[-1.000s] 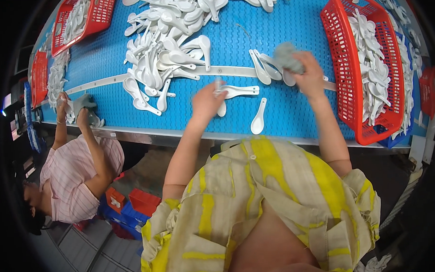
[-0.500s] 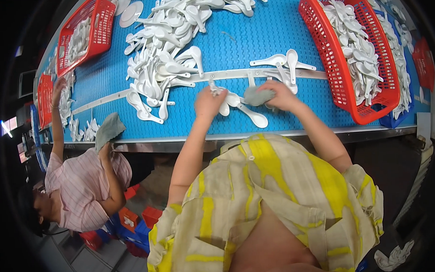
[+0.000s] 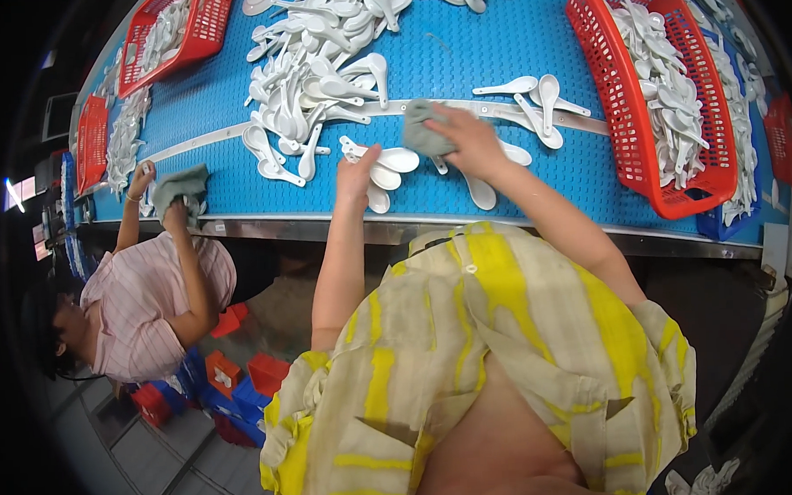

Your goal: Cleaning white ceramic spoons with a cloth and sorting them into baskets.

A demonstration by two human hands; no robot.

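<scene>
My left hand (image 3: 353, 179) is closed around a few white spoons (image 3: 398, 160), their bowls fanned out to the right over the blue textured belt. In my right hand (image 3: 474, 145) is a bunched grey-green cloth (image 3: 428, 129), held to the right of those spoons and above them. Beneath and beside my right wrist lie loose spoons, one with its bowl (image 3: 481, 195) toward me. A large heap of white spoons (image 3: 320, 80) spreads beyond my left hand. A small group of spoons (image 3: 548, 98) rests on the metal strip to the right.
A red basket (image 3: 592, 75) full of spoons stands on the belt at right, with a blue crate (image 3: 718, 229) beside it. Another red basket (image 3: 214, 27) sits far left. On my left a co-worker in a pink shirt (image 3: 166, 290) holds a similar cloth (image 3: 183, 187). A metal edge (image 3: 273, 236) borders the belt.
My right hand and cloth have moved left and farther away from me. My left hand now shows several spoons fanned out. The co-worker's left-hand reach has drawn back toward the cloth.
</scene>
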